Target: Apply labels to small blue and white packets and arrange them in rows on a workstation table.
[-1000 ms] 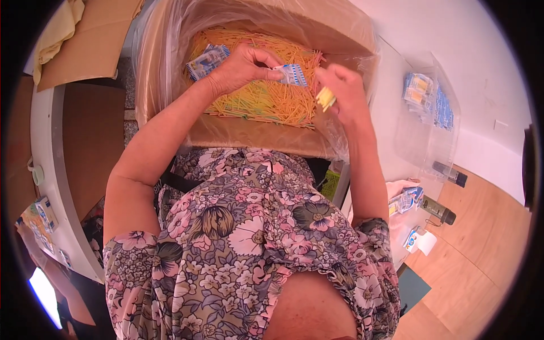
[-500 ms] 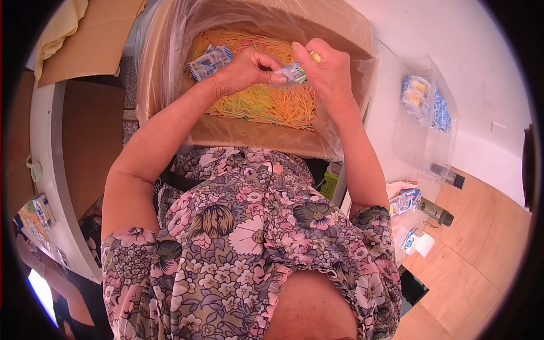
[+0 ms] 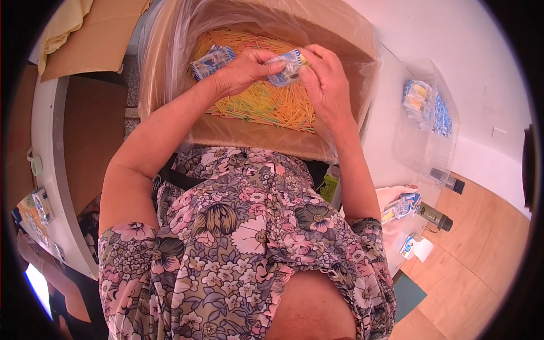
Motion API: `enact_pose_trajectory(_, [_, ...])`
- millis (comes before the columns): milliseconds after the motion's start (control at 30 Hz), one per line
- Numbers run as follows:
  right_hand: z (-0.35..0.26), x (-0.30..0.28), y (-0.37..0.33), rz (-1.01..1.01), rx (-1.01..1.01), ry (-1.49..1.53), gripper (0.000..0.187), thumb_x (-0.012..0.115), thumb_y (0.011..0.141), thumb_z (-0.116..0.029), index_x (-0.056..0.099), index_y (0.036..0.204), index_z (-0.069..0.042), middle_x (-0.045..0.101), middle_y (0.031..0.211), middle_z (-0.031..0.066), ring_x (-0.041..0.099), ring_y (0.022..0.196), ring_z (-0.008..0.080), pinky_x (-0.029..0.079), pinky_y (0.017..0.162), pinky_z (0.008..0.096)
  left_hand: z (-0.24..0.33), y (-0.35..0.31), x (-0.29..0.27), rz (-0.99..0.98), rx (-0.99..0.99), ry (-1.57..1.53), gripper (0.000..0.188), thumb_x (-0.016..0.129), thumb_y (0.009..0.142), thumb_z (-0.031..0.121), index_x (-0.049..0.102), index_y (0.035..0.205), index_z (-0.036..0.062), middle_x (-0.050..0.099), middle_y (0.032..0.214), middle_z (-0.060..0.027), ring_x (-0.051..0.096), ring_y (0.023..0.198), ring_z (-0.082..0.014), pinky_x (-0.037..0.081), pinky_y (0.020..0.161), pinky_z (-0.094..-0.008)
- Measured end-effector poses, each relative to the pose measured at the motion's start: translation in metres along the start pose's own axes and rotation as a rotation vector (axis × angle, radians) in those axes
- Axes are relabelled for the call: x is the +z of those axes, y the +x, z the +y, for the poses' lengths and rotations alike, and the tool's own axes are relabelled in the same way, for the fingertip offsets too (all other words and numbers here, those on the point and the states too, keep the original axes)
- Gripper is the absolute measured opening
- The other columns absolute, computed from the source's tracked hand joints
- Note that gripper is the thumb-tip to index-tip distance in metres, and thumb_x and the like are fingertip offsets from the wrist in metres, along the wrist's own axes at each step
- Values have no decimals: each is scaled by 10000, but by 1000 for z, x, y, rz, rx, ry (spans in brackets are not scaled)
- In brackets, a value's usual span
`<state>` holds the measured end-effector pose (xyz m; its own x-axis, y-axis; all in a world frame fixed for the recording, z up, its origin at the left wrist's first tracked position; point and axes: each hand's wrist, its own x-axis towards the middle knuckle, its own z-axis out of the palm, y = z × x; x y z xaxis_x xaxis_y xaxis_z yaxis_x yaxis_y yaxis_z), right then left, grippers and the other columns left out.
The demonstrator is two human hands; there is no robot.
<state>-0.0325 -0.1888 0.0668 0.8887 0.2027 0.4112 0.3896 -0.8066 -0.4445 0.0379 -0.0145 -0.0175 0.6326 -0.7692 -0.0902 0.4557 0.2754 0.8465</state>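
Note:
A small clear plastic packet with blue striped edges (image 3: 283,75) is held up over a carton of thin sticks. My left hand (image 3: 247,72) is closed on its left side, thumb across the front. My right hand (image 3: 327,82) is closed at its right edge, fingertips bent against it. Something yellow shows there, partly hidden by the fingers. Beneath both hands lie many thin yellow and orange sticks (image 3: 266,107), a few of them green. More blue-edged packets (image 3: 212,61) rest on the sticks beside my left wrist.
The cardboard carton (image 3: 255,136) has a clear plastic liner (image 3: 164,56). At right, a clear plastic bin (image 3: 416,144) holds several packets (image 3: 419,99); further packets (image 3: 403,205) lie on a pink cloth near a dark bottle (image 3: 436,217). At lower left shows another person's arm (image 3: 65,283).
The packet has turned and more of its face shows. My right hand has gone from a fist with yellow stick ends showing to fingers bent at the packet's edge.

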Motion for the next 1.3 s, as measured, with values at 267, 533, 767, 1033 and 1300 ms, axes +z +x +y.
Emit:
enact_pose_trajectory(267, [-20,17,-20,83,376,538,343,622,831,-104,559,1142,26,576,1131,95,544,974,110,449,802,235,1,-3,1,-64,-6,-77,262,611,864,210,604,1050,26,629,931,-20,586,830,-89,475,754,-252])
enact_pose_trajectory(533, [-16,17,-41,82,455,296,321,647,807,-68,587,1118,-13,655,923,52,569,802,61,470,703,213,-9,3,0,-129,-14,96,176,635,841,148,584,976,48,616,897,2,577,844,-78,465,772,-248])
enact_pose_trajectory(767, [-37,-122,-120,423,633,267,282,560,788,79,573,1070,76,636,937,134,619,848,193,495,783,274,-2,0,-61,402,143,1709,349,714,733,178,562,1014,36,633,934,-88,595,912,-249,466,824,-359])
enact_pose_trajectory(1033, [-30,-254,-334,783,1026,-80,324,564,774,42,578,1097,59,612,992,97,575,882,156,463,810,258,-31,11,-91,366,-289,1913,491,739,625,255,563,1052,88,630,977,-154,617,935,-273,500,789,-385])
enact_pose_trajectory(1300, [8,-246,-402,685,1199,-221,319,574,777,11,583,1093,56,617,967,75,573,857,122,459,775,237,-8,-2,-126,435,-234,1948,451,731,638,222,602,1044,76,627,956,-178,596,909,-343,478,772,-427])
